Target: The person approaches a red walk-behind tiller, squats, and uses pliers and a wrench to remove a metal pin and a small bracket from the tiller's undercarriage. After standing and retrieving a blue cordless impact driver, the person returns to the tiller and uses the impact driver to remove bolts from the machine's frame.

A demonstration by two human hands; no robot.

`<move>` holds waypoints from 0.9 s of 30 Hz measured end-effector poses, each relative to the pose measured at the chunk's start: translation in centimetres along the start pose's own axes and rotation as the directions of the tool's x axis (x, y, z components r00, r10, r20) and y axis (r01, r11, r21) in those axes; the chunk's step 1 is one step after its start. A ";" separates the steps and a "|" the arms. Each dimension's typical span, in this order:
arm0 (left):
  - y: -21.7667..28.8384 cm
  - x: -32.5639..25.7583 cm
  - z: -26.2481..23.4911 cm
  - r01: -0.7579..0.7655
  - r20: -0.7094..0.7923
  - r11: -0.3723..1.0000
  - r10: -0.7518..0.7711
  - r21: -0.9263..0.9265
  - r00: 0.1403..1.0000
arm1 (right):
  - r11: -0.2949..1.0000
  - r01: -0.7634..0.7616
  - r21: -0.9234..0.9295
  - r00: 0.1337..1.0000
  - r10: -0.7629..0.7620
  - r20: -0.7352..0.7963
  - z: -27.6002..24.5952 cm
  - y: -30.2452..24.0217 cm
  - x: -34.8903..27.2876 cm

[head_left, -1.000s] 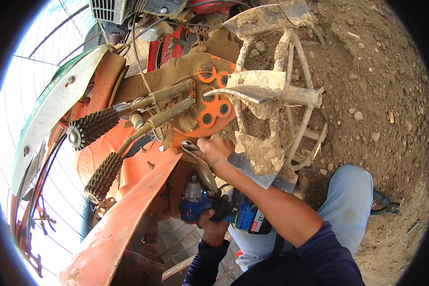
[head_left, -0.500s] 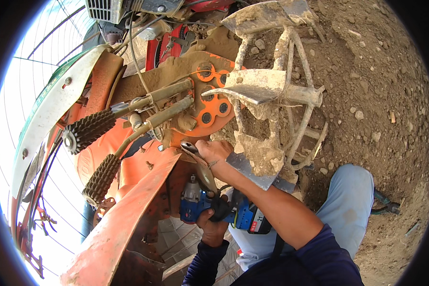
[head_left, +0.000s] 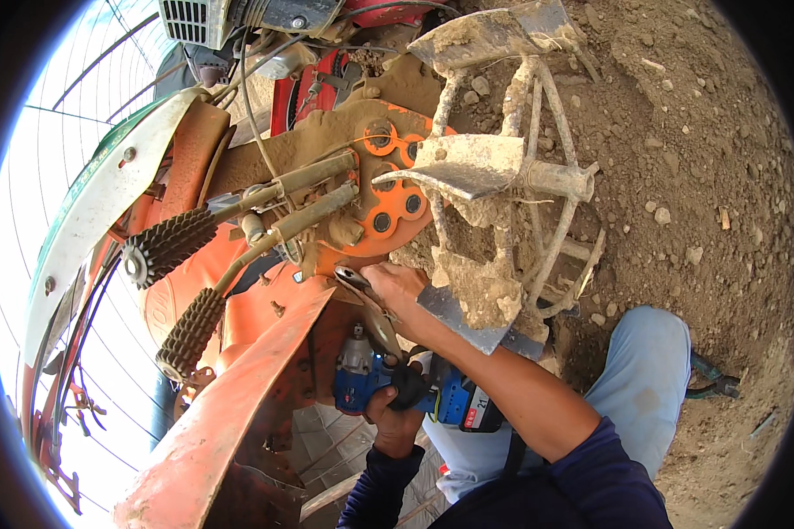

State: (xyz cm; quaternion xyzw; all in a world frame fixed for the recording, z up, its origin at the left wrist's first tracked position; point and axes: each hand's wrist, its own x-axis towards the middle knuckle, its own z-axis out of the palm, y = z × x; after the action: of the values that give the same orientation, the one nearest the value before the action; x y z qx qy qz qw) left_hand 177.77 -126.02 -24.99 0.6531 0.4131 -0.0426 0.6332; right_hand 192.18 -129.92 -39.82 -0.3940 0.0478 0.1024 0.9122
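My left hand (head_left: 395,430) is closed round the grip of a blue cordless impact wrench (head_left: 355,383). Its metal nose points up beside the orange machine housing. My right hand (head_left: 397,286) reaches in at the machine's lower edge, fingers curled round a steel pliers-like tool (head_left: 381,331). The tool's head (head_left: 351,276) lies against the orange body, and its lower part slants toward the impact wrench; I cannot make out its exact kind. What the tool bears on is hidden by my fingers and the housing.
A mud-caked metal paddle wheel (head_left: 481,273) stands close above my right forearm. Two rubber-gripped handlebars (head_left: 194,326) jut left, over a sloping orange fender (head_left: 229,414). Loose, stony soil (head_left: 670,176) covers the right side. My jeans-clad knee (head_left: 648,353) is bent nearby.
Both hands keep their places and grips. Only a very slight shift of the view and of my right fingers shows.
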 end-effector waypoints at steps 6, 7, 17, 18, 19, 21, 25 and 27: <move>0.2 -0.1 -0.6 0.055 0.000 0.997 -0.055 -0.052 0.998 | 0.971 0.225 -0.085 0.968 -0.232 -0.091 -0.3 0.0 0.4; 0.2 -0.1 -0.7 0.069 -0.004 0.996 -0.069 -0.059 0.998 | 0.965 0.249 -0.086 0.963 -0.257 -0.087 -0.4 -0.2 0.6; -0.1 -2.8 -0.7 0.036 0.108 0.999 -0.037 0.019 0.993 | 0.960 0.172 -0.220 0.984 -0.160 0.074 -2.4 -1.3 0.6; 0.2 -3.4 -0.5 -0.013 0.123 0.999 0.009 0.030 0.992 | 0.955 0.178 -0.236 0.983 -0.160 0.090 -2.5 -1.3 0.7; 0.4 -4.1 -0.3 -0.065 0.139 0.997 0.059 0.041 0.989 | 0.955 0.213 -0.208 0.977 -0.201 0.077 -2.5 -1.3 0.8; 1.0 -5.0 0.4 -0.092 0.115 0.994 0.085 0.058 0.990 | 0.961 0.221 -0.169 0.975 -0.212 0.070 -2.7 -1.4 0.8; 3.0 -5.8 2.0 -0.217 0.029 0.975 0.216 0.041 0.976 | 0.958 0.225 -0.176 0.970 -0.204 0.132 -2.9 -1.4 0.9; 5.0 -6.1 2.4 -0.253 0.048 0.967 0.253 0.004 0.966 | 0.970 0.204 -0.132 0.973 -0.186 0.133 -3.0 -1.3 1.1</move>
State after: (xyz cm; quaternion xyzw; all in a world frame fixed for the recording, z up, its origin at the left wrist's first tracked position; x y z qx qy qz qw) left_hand 177.92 -130.37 -17.94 0.7024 0.3111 0.0211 0.6399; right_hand 193.51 -132.76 -41.13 -0.4551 -0.0534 0.0386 0.8880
